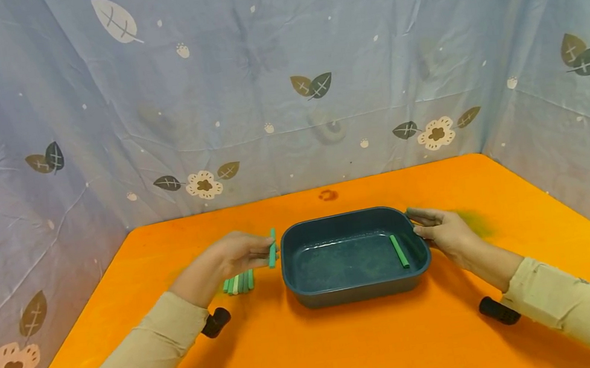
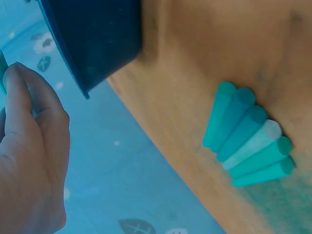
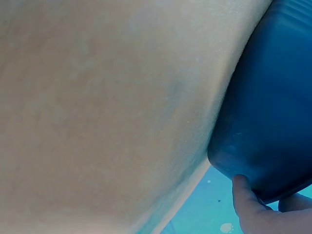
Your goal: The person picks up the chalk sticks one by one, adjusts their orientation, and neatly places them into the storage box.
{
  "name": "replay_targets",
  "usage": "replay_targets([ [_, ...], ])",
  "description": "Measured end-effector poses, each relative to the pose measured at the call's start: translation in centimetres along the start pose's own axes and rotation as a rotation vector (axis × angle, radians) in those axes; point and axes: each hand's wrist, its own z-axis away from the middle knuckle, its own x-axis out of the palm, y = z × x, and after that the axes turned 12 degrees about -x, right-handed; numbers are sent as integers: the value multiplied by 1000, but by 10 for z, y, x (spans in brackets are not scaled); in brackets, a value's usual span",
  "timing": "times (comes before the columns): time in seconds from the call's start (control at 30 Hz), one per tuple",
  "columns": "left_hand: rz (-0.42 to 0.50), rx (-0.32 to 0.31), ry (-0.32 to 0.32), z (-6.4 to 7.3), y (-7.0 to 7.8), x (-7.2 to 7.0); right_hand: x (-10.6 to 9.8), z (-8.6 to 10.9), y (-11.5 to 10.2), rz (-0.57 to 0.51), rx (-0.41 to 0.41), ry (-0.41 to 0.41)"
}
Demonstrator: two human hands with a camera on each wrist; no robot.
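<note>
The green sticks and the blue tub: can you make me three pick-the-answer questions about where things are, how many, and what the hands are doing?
1. Where does the row of green sticks lie?
A. on the table left of the tub
B. inside the tub
C. on the tub's rim

2. How many sticks lie inside the blue tub?
A. none
B. one
C. four

3. What is the left hand doing?
A. resting flat on the table
B. pinching one green stick
C. lifting the tub

Answers:
1 A, the head view shows the row on the orange table beside the tub's left end.
2 B, a single stick lies near the tub's right wall.
3 B, its fingers hold a held stick upright next to the tub, while the right hand touches the tub's right end.
</note>
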Motion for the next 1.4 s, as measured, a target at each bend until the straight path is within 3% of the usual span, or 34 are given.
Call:
replay_targets([
  [0.2,-14,3,-27,-5,7,7,0,0,0,5,3,3],
  [0.53,-18,-57,-33,-13,23,31,-1,1,1,10,11,1],
  [0.87,-85,-87,-62,-18,33,46,0,1,1,-6,1,3],
  [1.4,-80,-194,-85,-33,52,78,-1,1,-1,6,16,-5],
])
